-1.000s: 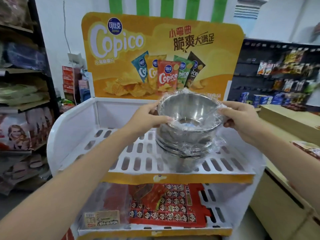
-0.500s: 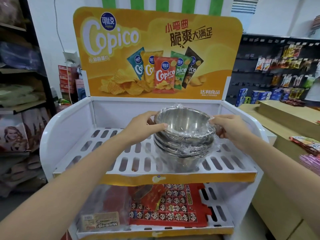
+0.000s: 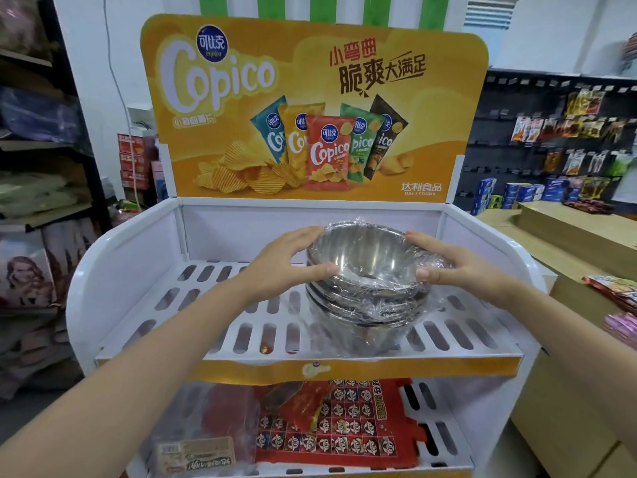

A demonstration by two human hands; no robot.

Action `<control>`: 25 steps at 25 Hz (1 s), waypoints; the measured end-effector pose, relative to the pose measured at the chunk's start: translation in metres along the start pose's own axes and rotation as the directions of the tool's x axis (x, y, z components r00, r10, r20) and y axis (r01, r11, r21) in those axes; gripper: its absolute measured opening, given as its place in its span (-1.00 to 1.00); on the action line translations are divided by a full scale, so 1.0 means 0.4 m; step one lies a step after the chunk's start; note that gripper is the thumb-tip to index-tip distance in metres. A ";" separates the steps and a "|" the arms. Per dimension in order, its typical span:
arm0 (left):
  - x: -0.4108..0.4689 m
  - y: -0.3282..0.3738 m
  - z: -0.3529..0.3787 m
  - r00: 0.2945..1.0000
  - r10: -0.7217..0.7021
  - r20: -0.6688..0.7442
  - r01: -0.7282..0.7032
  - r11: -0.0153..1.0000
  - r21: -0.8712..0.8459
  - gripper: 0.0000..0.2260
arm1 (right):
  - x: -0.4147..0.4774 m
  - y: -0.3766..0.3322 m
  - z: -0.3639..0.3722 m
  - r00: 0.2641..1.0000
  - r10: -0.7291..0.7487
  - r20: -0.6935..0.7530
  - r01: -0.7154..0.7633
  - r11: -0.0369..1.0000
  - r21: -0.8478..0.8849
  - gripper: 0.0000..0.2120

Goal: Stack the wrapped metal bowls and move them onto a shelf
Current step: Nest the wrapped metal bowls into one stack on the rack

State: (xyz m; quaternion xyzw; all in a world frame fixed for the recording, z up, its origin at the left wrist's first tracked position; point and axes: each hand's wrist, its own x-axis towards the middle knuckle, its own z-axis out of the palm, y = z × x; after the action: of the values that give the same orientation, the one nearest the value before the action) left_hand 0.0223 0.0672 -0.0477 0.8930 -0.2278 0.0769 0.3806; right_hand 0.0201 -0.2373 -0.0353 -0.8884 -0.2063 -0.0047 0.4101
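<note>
The white slotted upper shelf [image 3: 193, 305] of the yellow-fronted cardboard snack stand carries my stack of shiny metal bowls wrapped in clear crinkled film [image 3: 365, 294], which sits right of the shelf's middle, with its base close to the front edge. That closeness is my chief worry: a careless push forward as I let go could, I judge, send the stack over the yellow front lip and down toward the red printed packets [image 3: 337, 429] on the lower shelf. The film is slick and loose, so the top bowl could slide on the ones below and settle crooked if my two sides press unevenly. The long slots might also catch a fold of wrap and tilt the base.

My left hand [image 3: 286, 262] clasps the top bowl's left rim, thumb along the near side and fingers curled over the far side. My right hand [image 3: 451, 263] grips the right rim the same way, thumb pressing the film at the near edge. Both forearms reach in from the front corners, wrists level, palms facing each other across the bowl
</note>
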 end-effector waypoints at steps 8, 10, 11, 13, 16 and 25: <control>-0.010 -0.038 0.043 0.998 -0.034 -0.051 0.024 0.980 -0.199 -0.18 | -0.006 0.021 0.033 1.000 0.019 -0.011 -0.018 0.998 0.056 -0.08; -0.015 -0.025 0.039 0.998 -0.045 -0.048 0.036 0.984 -0.172 -0.19 | -0.009 0.013 0.032 0.998 0.056 -0.007 -0.055 0.996 0.074 -0.06; -0.021 -0.020 0.042 0.997 -0.053 -0.064 0.041 0.982 -0.184 -0.21 | -0.014 0.013 0.034 0.996 0.087 -0.031 -0.082 0.990 0.117 -0.06; -0.038 -0.012 0.054 0.987 -0.136 -0.087 0.106 0.951 -0.292 -0.17 | -0.030 0.018 0.043 0.977 0.201 -0.075 -0.172 0.943 0.285 -0.05; -0.044 -0.010 0.062 0.944 -0.329 0.037 0.309 0.833 -0.459 -0.02 | -0.051 0.034 0.049 0.930 0.362 0.066 -0.345 0.796 0.497 -0.08; -0.058 0.003 0.076 0.975 -0.219 0.022 0.181 0.740 -0.648 -0.37 | -0.067 0.007 0.080 0.956 0.293 -0.009 -0.210 0.708 0.674 -0.39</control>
State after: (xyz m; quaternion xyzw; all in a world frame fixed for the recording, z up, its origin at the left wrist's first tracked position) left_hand 0.0002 0.0528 -0.0756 0.7236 -0.1326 -0.0227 0.6770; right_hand -0.0085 -0.2253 -0.0633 -0.7009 -0.0471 0.0740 0.7078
